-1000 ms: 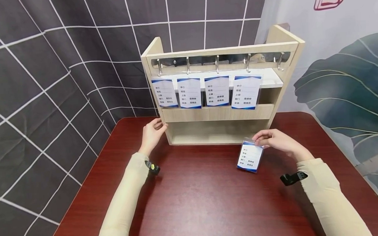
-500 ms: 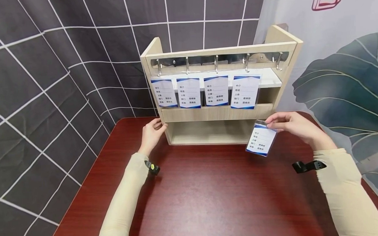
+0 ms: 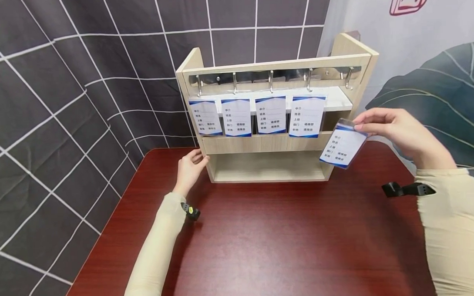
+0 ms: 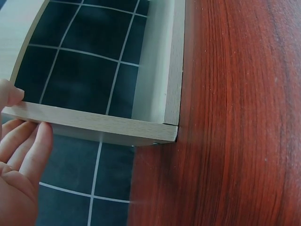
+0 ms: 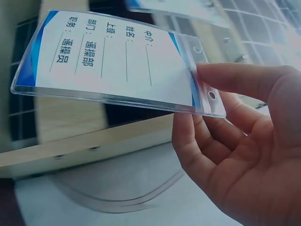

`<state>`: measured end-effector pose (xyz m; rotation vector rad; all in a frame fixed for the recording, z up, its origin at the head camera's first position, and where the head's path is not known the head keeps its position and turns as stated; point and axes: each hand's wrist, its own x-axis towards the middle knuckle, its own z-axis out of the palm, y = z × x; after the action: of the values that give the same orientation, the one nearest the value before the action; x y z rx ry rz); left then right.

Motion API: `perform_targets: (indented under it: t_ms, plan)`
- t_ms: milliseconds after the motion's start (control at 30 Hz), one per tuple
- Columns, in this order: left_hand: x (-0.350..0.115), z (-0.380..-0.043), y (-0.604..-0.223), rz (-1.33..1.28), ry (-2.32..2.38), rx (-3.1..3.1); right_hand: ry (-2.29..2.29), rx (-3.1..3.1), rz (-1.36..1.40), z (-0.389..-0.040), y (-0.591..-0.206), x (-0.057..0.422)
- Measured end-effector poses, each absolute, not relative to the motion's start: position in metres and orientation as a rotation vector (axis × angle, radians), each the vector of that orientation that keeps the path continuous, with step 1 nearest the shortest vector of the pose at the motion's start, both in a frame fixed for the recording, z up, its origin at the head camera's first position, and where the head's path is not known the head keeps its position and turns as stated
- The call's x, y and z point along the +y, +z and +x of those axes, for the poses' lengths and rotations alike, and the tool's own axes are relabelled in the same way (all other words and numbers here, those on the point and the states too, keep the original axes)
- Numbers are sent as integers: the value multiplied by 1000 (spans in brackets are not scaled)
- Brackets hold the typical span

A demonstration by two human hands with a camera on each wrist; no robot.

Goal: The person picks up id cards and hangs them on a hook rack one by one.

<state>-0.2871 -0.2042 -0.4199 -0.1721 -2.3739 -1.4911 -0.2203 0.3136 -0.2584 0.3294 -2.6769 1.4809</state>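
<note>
My right hand [image 3: 397, 131] pinches a badge in a clear plastic sleeve [image 3: 343, 145] by its top edge, thumb on the front and fingers behind. The badge hangs tilted in front of the wooden rack's right side; the right wrist view shows punched holes in the sleeve [image 5: 117, 61] beside the thumb. My left hand [image 3: 190, 169] grips the edge of the rack's left side panel [image 4: 103, 120] between thumb and fingers. Several matching badges, such as the rightmost badge [image 3: 307, 116], hang in a row below the metal hooks. Above the held badge, the far right hook [image 3: 349, 78] carries nothing.
The wooden rack [image 3: 260, 143] stands at the back of the red-brown table [image 3: 263, 234], with a white shelf [image 3: 339, 98] behind the badges. Behind and to the left is a dark gridded curtain [image 3: 139, 51]; a leaf-patterned cloth [image 3: 435, 93] hangs at the right.
My right hand has lifted the badge from low near the tabletop, up and to the right, toward hook height. The left hand has stayed at the rack's side.
</note>
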Motion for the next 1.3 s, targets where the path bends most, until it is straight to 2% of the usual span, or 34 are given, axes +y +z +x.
perform_targets:
  t_ms: [400, 733, 1300]
  plan:
    - [-202, -287, -418, -163, -1480, -2400, 1575, -2463, 400, -220, -209, 307]
    - [-206, -277, -427, -116, -1503, -2412, 1487, -2537, 355, -233, -207, 293]
    - [-202, -282, -418, -137, -1481, -2397, 1357, -2602, 277, -237, -193, 289]
